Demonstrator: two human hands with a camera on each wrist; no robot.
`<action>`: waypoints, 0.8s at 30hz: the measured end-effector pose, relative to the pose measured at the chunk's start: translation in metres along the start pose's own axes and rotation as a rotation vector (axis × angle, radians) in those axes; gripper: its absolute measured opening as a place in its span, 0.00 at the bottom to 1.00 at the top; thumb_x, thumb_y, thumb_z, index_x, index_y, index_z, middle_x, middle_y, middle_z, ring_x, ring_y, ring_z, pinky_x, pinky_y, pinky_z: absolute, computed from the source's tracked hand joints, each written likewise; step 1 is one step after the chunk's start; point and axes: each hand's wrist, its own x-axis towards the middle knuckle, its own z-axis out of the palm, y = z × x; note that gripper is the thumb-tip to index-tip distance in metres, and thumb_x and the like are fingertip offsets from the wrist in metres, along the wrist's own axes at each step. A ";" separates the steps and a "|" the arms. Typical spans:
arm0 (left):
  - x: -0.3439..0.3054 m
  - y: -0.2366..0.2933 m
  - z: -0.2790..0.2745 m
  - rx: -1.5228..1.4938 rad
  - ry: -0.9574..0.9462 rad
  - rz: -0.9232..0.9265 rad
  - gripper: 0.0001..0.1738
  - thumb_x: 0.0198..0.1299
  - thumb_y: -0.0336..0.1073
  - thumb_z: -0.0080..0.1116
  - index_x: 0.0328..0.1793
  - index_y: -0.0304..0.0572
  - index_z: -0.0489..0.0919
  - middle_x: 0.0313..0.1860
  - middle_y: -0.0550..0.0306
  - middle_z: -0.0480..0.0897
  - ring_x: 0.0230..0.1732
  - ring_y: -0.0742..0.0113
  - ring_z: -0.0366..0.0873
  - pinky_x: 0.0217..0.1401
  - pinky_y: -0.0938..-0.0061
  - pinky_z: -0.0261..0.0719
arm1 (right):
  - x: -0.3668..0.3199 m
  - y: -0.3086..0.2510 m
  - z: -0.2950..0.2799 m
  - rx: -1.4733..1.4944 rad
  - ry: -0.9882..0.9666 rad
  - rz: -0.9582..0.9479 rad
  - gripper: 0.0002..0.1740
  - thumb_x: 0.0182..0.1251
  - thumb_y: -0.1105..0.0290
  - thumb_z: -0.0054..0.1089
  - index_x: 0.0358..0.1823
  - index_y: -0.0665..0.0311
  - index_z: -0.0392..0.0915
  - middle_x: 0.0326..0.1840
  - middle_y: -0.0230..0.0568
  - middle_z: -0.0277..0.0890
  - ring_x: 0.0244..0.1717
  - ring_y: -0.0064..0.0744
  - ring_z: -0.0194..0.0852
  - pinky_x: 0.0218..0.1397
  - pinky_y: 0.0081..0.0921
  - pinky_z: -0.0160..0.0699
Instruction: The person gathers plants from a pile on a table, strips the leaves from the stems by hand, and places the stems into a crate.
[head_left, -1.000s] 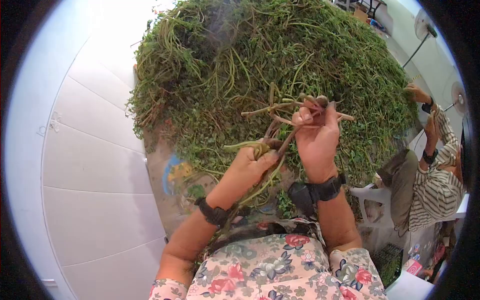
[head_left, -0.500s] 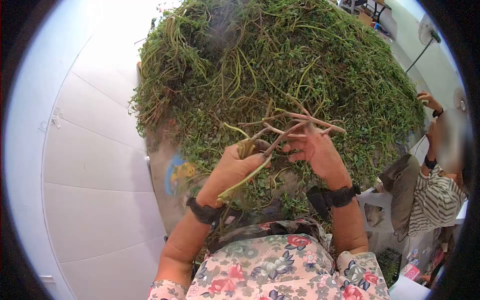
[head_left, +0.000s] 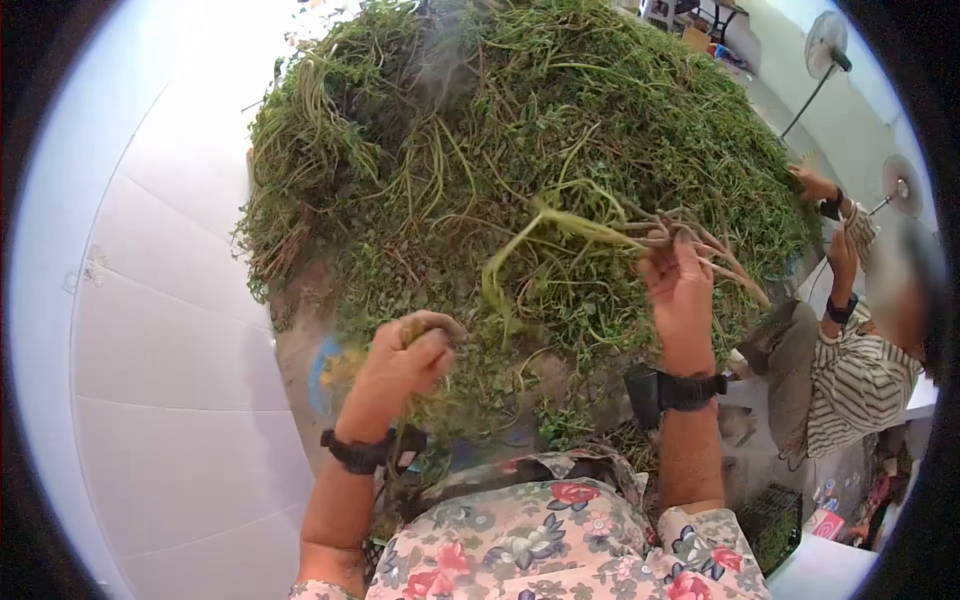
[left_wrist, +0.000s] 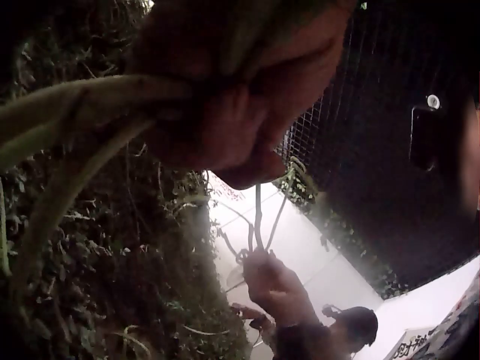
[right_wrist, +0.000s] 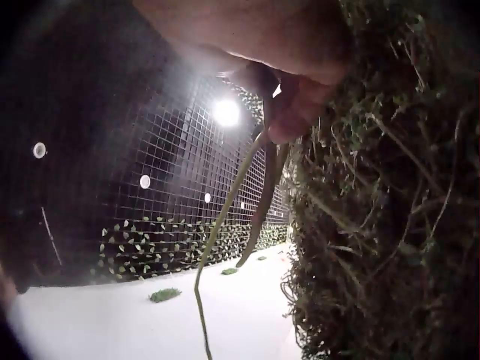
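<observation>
- Stems (head_left: pixel 590 228) are in the right hand (head_left: pixel 685 300), raised over the near part of the heap of leafy greens (head_left: pixel 500 120); thick pale green lengths point left from the fingers, and browner, branching ones reach right.
- The right hand pinches these stems between thumb and fingers; the right wrist view shows one thin green stem (right_wrist: pixel 217 225) and a thicker, darker one (right_wrist: pixel 262 202) hanging from the fingertips.
- The left hand (head_left: pixel 398 362) is curled round a separate bunch of stems (left_wrist: pixel 67 109), lower down by the heap's near left corner and well apart from the right hand. It is blurred in the head view, so how many it grips cannot be told.
- Just left of the left hand, by that same corner, is a blue and yellow thing (head_left: pixel 326 372), too blurred to name.
- Black bands circle both wrists, above a pink floral garment (head_left: pixel 530 545).
- At the heap's right edge sits another person (head_left: pixel 865 390) in a striped shirt, one hand by the greens.
- Two fans stand beyond, and white panels (head_left: pixel 170 340) line the left side.
</observation>
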 end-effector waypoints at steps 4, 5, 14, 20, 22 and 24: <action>-0.007 0.000 -0.004 -0.061 0.080 0.120 0.09 0.64 0.35 0.47 0.44 0.39 0.74 0.20 0.65 0.70 0.15 0.84 0.56 0.15 0.86 0.51 | 0.014 -0.012 -0.019 0.117 0.115 -0.023 0.08 0.67 0.68 0.50 0.41 0.64 0.72 0.37 0.39 0.76 0.36 0.29 0.75 0.36 0.26 0.81; -0.009 0.001 -0.004 -0.039 0.111 0.137 0.09 0.64 0.35 0.47 0.44 0.39 0.73 0.20 0.64 0.70 0.15 0.84 0.56 0.15 0.86 0.51 | 0.018 -0.012 -0.026 0.073 0.109 -0.038 0.10 0.69 0.66 0.47 0.42 0.65 0.71 0.38 0.39 0.76 0.36 0.29 0.75 0.37 0.26 0.81; -0.034 0.041 0.000 0.320 0.382 0.541 0.08 0.61 0.34 0.50 0.41 0.36 0.75 0.19 0.69 0.68 0.20 0.85 0.61 0.19 0.87 0.55 | -0.009 -0.011 -0.064 -0.410 -0.024 0.399 0.19 0.69 0.59 0.44 0.54 0.65 0.65 0.37 0.45 0.76 0.26 0.25 0.74 0.25 0.18 0.74; -0.044 0.055 0.021 0.394 0.384 0.885 0.15 0.62 0.44 0.52 0.41 0.38 0.73 0.17 0.66 0.67 0.14 0.83 0.57 0.16 0.86 0.51 | -0.041 -0.009 -0.005 -0.496 -0.526 0.204 0.27 0.66 0.57 0.50 0.59 0.66 0.62 0.48 0.45 0.73 0.46 0.33 0.74 0.47 0.27 0.75; -0.046 0.053 0.040 0.415 0.351 0.949 0.17 0.61 0.47 0.53 0.40 0.37 0.73 0.18 0.65 0.68 0.15 0.82 0.58 0.16 0.86 0.52 | -0.071 -0.011 0.053 -0.611 -0.800 -0.038 0.30 0.58 0.59 0.57 0.58 0.68 0.62 0.55 0.48 0.67 0.55 0.39 0.67 0.58 0.33 0.67; -0.046 0.049 0.060 0.413 0.302 0.988 0.19 0.60 0.49 0.54 0.38 0.37 0.73 0.21 0.62 0.71 0.15 0.79 0.61 0.17 0.84 0.56 | -0.098 0.007 0.097 -0.557 -1.010 -0.302 0.32 0.50 0.63 0.62 0.55 0.70 0.64 0.58 0.54 0.63 0.60 0.47 0.61 0.64 0.37 0.59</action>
